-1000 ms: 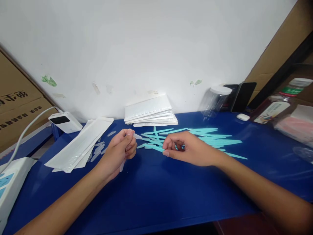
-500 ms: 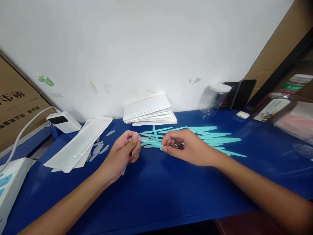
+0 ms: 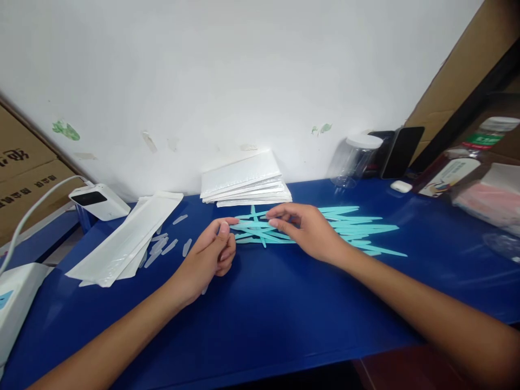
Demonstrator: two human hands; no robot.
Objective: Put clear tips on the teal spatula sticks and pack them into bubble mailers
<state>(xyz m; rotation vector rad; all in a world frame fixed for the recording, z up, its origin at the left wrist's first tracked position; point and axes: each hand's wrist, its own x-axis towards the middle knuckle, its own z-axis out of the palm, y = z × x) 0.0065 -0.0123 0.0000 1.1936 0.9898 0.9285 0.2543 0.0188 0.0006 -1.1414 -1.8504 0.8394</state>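
Observation:
My left hand [image 3: 211, 246] is closed, thumb against the bent fingers and index tip pointing right; what it holds is hidden. My right hand [image 3: 306, 227] pinches over a pile of slim teal razors [image 3: 368, 230], which look like eyebrow razors, and appears to grip one. Several razors [image 3: 260, 233] lie crossed between the hands, one end close to my left index tip. Small translucent covers [image 3: 156, 250] lie scattered left of my left hand.
White-edged clear pouches [image 3: 130, 238] lie at left, and a stack of similar pouches [image 3: 244, 179] stands by the wall. A power bank [image 3: 99, 201] with a cable is at far left. A lidded clear jar [image 3: 355, 162], phone [image 3: 402, 151], earbud case [image 3: 401, 186] and bottle [image 3: 459, 168] are at right.
The clear cover at my left fingertips no longer shows. My right hand has moved slightly up, its fingers less curled. The camera view has shifted a little.

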